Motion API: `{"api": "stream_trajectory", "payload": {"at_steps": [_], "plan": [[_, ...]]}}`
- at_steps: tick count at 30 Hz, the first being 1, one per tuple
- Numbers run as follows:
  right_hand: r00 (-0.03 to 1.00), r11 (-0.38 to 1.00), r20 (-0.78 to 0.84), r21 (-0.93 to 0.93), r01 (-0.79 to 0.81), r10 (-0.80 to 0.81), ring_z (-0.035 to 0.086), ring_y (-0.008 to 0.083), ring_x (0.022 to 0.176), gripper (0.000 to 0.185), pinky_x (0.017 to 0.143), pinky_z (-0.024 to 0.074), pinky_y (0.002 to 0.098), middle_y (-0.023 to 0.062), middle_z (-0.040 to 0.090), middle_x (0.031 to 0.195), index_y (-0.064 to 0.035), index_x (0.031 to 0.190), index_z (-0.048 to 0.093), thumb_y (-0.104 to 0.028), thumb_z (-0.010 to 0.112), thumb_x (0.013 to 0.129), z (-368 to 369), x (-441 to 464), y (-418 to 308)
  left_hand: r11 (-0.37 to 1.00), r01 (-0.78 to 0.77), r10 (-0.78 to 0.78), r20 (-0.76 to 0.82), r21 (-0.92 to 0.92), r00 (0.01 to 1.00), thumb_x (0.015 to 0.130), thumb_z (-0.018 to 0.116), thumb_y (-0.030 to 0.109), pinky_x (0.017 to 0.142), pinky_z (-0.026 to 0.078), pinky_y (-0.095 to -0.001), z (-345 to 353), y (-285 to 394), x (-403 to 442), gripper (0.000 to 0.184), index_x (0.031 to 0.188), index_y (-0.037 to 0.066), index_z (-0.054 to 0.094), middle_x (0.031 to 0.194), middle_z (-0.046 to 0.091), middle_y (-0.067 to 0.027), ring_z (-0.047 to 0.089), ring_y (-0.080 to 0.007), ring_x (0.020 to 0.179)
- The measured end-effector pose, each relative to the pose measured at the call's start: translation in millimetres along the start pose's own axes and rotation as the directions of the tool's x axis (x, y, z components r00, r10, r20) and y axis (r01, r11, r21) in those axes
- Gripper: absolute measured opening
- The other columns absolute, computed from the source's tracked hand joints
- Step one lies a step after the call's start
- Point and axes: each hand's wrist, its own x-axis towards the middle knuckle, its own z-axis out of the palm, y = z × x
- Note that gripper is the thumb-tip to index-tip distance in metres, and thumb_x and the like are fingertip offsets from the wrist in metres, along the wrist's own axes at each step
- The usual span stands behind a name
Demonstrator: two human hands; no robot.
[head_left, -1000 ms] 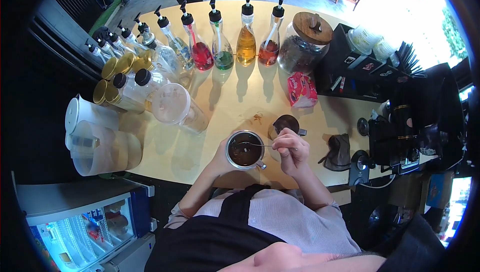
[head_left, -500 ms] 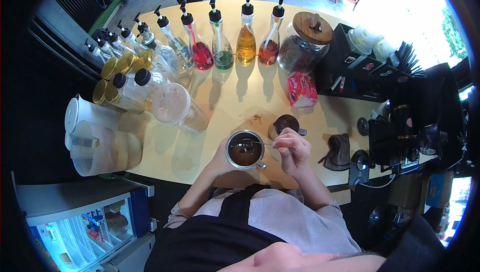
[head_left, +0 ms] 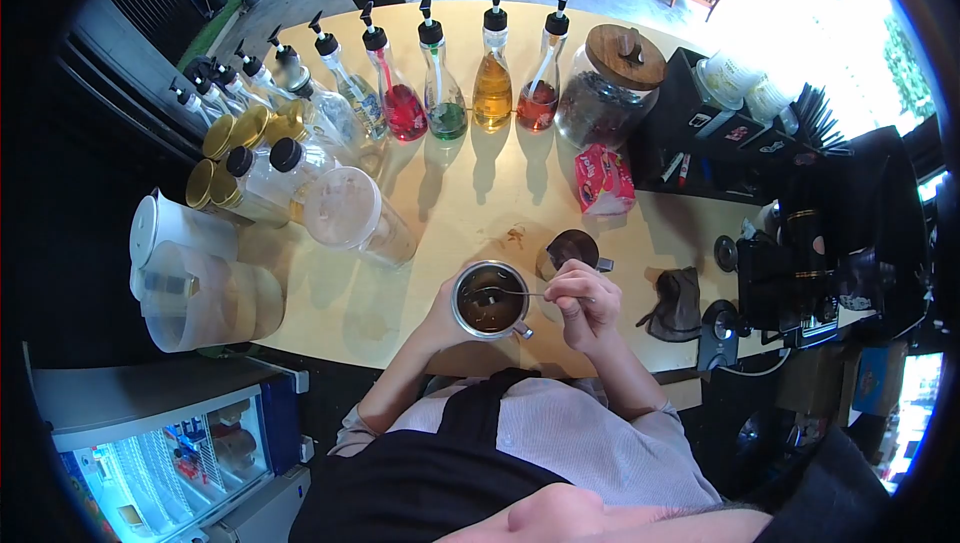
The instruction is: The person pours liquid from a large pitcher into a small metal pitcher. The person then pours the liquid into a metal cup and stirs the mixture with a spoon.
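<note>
My left hand (head_left: 440, 319) is wrapped around the left side of a metal mug (head_left: 459, 318), which stands at the table's near edge. Dark brown liquid (head_left: 492, 315) fills much of the mug, with bright reflections on its surface. Between the thumb and fingers of my right hand (head_left: 585, 305) is the thin handle of a spoon (head_left: 532, 293). Its far end reaches over the rim into the liquid, so the bowl is mostly hidden. Just beyond my right hand sits a round, dark-topped container (head_left: 573, 246) with a small metal tab.
Pump bottles of coloured syrup (head_left: 492, 93) line the back. A wooden-lidded jar (head_left: 605, 103) and a pink packet (head_left: 604, 181) stand back right. To the left are a lidded tub (head_left: 385, 233) and plastic pitchers (head_left: 170, 308). A dark cloth (head_left: 674, 305) lies to the right.
The spoon and my right hand have shifted slightly toward me, and the reflections on the liquid differ. My left hand and the mug stay in place.
</note>
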Motion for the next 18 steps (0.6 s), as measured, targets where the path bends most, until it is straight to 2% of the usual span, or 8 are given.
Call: {"api": "stream_trajectory", "payload": {"at_steps": [5,7,11,14,18], "plan": [[1.0,0.998,-0.022,-0.051,0.021,-0.022,0.057,0.0226,0.059,0.009,0.054,0.0449,0.0299,0.0088,0.063,0.072,-0.0001,0.084,0.061,-0.008,0.064,0.086,-0.2,3.4,-1.8,0.999,-0.009,0.009,0.006,-0.037,1.0,0.054,0.089,0.016,0.094,0.048,-0.0326,1.1,-0.6,0.7,0.073,0.119,0.005,0.057,0.111,0.064,-0.006,0.061,-0.0146,0.101],[0.999,0.999,0.038,-0.032,0.013,-0.012,0.057,0.0229,0.059,0.009,0.054,0.0451,0.0302,0.0088,0.063,0.073,0.0003,0.084,0.061,-0.008,0.064,0.086,0.7,4.7,-3.8,0.999,0.013,-0.013,-0.006,-0.053,1.0,0.055,0.092,0.019,0.093,0.049,-0.0323,1.3,2.3,0.2,0.072,0.116,0.003,0.058,0.111,0.064,-0.0081,0.063,-0.0176,0.102],[1.0,1.0,0.01,-0.008,0.001,-0.001,0.058,0.0231,0.06,0.009,0.054,0.0454,0.0302,0.0089,0.064,0.073,0.0001,0.084,0.061,-0.008,0.064,0.085,-1.7,0.0,-1.5,1.0,-0.004,0.004,-0.002,-0.011,1.0,0.055,0.091,0.019,0.093,0.049,-0.0322,1.6,5.8,0.7,0.071,0.115,0.003,0.058,0.111,0.064,-0.0078,0.063,-0.0177,0.102],[1.0,0.997,-0.005,-0.069,0.026,-0.026,0.058,0.0233,0.06,0.009,0.054,0.0457,0.0304,0.0092,0.064,0.073,0.0003,0.083,0.061,-0.008,0.064,0.085,-3.1,3.2,-3.6,0.999,-0.023,0.023,-0.005,-0.03,1.0,0.056,0.091,0.019,0.092,0.05,-0.0323,2.2,4.9,1.4,0.069,0.115,0.004,0.058,0.11,0.064,-0.0075,0.063,-0.0177,0.102],[0.999,0.999,0.032,-0.028,0.016,-0.016,0.058,0.0236,0.061,0.009,0.056,0.0465,0.0309,0.0095,0.064,0.073,0.0,0.083,0.061,-0.008,0.065,0.085,-3.9,0.8,-4.4,0.999,0.01,-0.01,0.005,-0.033,1.0,0.056,0.091,0.019,0.091,0.05,-0.0323,2.5,9.2,1.3,0.068,0.114,0.004,0.058,0.109,0.065,-0.0073,0.063,-0.0174,0.1]]}}
